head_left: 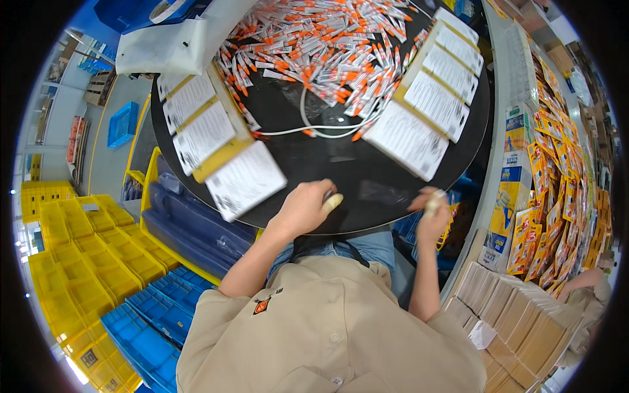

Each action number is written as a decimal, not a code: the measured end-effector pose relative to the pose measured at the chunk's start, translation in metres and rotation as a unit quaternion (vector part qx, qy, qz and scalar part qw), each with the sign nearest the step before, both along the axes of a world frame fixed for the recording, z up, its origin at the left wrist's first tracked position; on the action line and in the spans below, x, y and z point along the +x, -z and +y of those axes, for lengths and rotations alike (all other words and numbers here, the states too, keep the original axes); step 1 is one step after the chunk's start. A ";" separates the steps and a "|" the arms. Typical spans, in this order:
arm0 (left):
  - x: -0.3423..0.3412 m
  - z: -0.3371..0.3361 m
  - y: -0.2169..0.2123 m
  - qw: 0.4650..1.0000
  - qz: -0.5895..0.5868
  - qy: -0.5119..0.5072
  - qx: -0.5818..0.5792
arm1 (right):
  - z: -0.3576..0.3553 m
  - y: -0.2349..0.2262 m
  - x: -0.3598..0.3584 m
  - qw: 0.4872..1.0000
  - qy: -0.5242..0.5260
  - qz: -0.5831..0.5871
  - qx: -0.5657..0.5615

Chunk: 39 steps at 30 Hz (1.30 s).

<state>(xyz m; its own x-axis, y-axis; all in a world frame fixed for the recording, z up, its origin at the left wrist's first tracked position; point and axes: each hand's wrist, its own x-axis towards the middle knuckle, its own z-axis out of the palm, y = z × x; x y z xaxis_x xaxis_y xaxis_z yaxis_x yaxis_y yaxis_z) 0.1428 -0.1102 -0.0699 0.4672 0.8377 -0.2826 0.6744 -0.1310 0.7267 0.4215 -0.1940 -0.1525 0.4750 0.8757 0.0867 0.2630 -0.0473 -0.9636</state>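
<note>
Near edge of the table (301, 171)

Left hand (313, 202) has curled fingers; right hand (434, 211) is blurred; whether either grips anything, I cannot tell; cards (246, 180) line left and right; tubes (334, 49) heap far; cable (285, 131) just nearer.

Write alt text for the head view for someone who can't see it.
A person's left hand and blurred right hand are apart near the close edge of a round black table. Beyond them lies a heap of white tubes with orange tips, between two rows of white printed cards. Yellow crates stand at left.
</note>
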 end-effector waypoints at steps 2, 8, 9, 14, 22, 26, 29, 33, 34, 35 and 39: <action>-0.016 -0.009 0.009 0.987 0.144 -0.035 -0.064 | 0.047 0.017 0.048 0.963 0.153 -0.219 0.043; -0.085 0.001 0.039 0.934 0.240 -0.265 0.012 | 0.119 0.077 0.123 0.917 0.304 -0.094 -0.242; -0.100 0.007 0.043 0.926 0.231 -0.295 0.030 | 0.112 0.083 0.116 0.916 0.324 -0.093 -0.216; -0.182 0.044 0.051 0.885 0.185 -0.399 0.153 | 0.039 0.104 0.024 0.932 0.302 -0.054 -0.195; -0.240 0.068 0.052 0.867 0.273 -0.388 0.156 | 0.006 0.069 -0.048 0.966 0.212 -0.103 -0.109; -0.248 0.067 0.056 0.890 0.279 -0.306 0.190 | 0.042 -0.008 -0.020 0.850 -0.044 -0.524 -0.035; -0.260 0.065 0.053 0.923 0.207 -0.314 0.083 | 0.060 -0.036 -0.035 0.908 -0.112 -0.403 -0.003; -0.268 0.050 0.025 0.909 0.150 -0.371 0.120 | 0.065 -0.028 -0.097 0.789 -0.313 -0.527 0.030; -0.265 0.045 0.014 0.889 0.164 -0.400 0.154 | 0.067 -0.025 -0.110 0.850 -0.271 -0.448 0.057; -0.262 0.040 -0.003 0.880 0.149 -0.398 0.210 | 0.075 -0.024 -0.122 0.881 -0.239 -0.396 0.101; -0.216 0.032 -0.063 0.870 0.053 -0.427 0.241 | 0.093 -0.029 -0.187 0.860 -0.328 -0.307 0.241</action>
